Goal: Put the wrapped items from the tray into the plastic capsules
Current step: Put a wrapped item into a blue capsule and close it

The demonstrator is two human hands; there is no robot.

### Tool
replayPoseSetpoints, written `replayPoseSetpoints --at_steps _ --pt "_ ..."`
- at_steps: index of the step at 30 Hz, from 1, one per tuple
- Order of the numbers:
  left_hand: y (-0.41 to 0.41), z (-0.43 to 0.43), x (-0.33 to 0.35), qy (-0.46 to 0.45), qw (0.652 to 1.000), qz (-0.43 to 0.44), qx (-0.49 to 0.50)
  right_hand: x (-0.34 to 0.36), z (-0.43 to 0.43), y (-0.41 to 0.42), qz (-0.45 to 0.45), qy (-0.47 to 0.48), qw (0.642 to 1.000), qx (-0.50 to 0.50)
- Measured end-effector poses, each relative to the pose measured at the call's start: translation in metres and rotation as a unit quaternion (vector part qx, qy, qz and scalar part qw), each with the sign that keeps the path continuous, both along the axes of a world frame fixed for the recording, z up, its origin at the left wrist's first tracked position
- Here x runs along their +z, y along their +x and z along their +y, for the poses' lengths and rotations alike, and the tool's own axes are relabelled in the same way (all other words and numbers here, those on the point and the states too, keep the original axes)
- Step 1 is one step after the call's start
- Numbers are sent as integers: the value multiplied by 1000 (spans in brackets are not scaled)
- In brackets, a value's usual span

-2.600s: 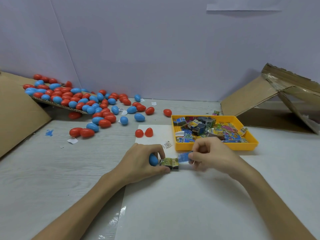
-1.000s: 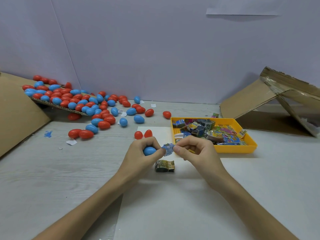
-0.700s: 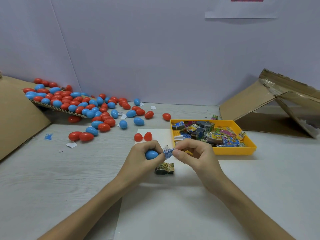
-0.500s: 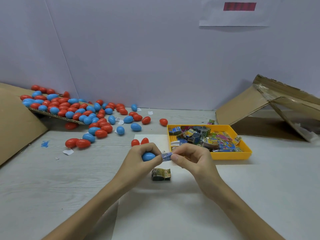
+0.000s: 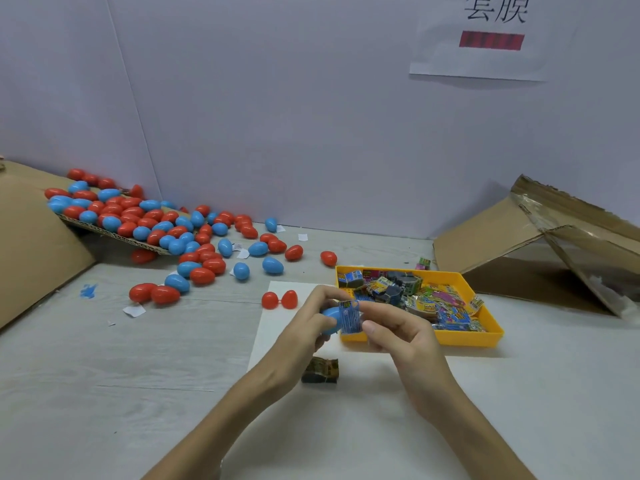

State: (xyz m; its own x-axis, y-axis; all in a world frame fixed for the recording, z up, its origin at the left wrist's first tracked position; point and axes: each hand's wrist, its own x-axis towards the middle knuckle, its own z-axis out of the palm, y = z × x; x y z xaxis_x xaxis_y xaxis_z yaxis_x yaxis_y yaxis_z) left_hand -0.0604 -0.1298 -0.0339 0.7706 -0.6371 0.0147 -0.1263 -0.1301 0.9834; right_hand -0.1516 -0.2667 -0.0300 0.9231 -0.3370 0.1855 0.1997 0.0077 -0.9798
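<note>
Nearest on the white sheet (image 5: 346, 431) lies a dark gold wrapped item (image 5: 320, 370), loose and just below the hands. Above it the left hand (image 5: 304, 329) curls its fingers round a blue capsule (image 5: 329, 319), open end facing right. The right hand (image 5: 398, 336) pinches a blue wrapped item (image 5: 350, 317) between thumb and fingers and holds it against the capsule's mouth. How far it has gone inside I cannot tell.

The step in hand seems to be stuffing this item into the capsule. The next move likely calls for a firm push so the wrapper folds in fully, then closing the shell. The gold item would be a natural one to fill after that.

Just behind the hands to the right sits the yellow tray (image 5: 464, 339), with many wrapped items left in it. To the left of the tray an open red capsule (image 5: 280, 300) waits on the sheet. Farther left, a pile of red and blue capsules (image 5: 156, 226) spills off a cardboard flap (image 5: 34, 244). A cardboard box (image 5: 519, 244) lies far right.
</note>
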Motion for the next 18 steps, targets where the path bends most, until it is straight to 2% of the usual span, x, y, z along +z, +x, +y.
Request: replayPoseSetpoints --at_steps 4,10,18 --pt "-9 15 -6 -47 999 -27 10 0 -2 2 16 -11 1000 -23" --pt "-13 21 -6 -75 997 -22 4 -1 -3 2 8 -45 999 -19" --pt "-11 23 -2 -118 992 40 21 -1 -9 2 1 -70 997 -8"
